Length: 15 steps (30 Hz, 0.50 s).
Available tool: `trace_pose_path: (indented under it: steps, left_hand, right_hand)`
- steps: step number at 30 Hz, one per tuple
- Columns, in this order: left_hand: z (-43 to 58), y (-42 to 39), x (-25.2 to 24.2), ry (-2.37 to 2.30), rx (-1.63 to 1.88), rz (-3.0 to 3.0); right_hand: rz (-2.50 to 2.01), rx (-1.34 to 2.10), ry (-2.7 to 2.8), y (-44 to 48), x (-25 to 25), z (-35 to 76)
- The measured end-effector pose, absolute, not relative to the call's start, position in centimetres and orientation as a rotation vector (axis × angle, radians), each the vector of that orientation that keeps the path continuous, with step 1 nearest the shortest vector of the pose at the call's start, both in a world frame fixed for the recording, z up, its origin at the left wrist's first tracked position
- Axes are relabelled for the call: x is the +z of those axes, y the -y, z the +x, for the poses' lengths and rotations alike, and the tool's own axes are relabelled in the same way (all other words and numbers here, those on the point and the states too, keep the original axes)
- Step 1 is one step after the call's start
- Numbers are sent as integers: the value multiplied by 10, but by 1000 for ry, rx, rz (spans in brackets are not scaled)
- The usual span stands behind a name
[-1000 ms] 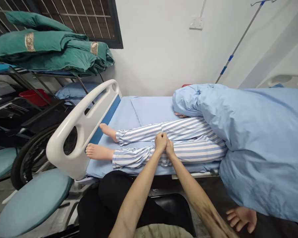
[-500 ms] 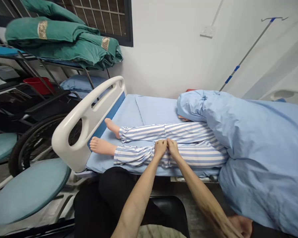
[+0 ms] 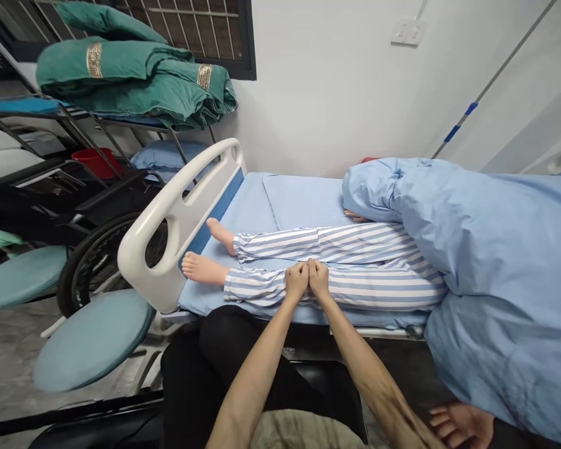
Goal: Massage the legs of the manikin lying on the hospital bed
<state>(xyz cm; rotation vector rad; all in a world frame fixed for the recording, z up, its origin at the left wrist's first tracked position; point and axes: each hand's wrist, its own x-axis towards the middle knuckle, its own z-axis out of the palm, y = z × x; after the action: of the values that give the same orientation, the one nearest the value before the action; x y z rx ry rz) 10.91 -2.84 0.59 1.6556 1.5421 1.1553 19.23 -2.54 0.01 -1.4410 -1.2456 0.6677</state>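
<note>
Blue-striped pyjama trousers on a manikin, flat on the blue bed sheet, feet just short of the white footboard. Left hand and right hand side by side on near shin, knuckles touching, both closed on the cloth.

Readable text: none | gold patch on green quilt: pattern only

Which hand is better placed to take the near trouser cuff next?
Left, probably: the left hand sits on the near trouser leg, on the cuff's side of the right hand, so it is closer to the cuff.
</note>
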Motion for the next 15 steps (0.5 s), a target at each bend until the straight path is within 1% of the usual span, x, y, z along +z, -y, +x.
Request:
trace_pose_path:
  steps: [7,15]
  left_hand:
    - [113,30,8,-1556,1137,1596]
    - [136,23,51,-1245,1273,1463]
  right_hand:
    - [-1316,792,1146,22,1,202]
    - [-1231,821,995,16,-9,204]
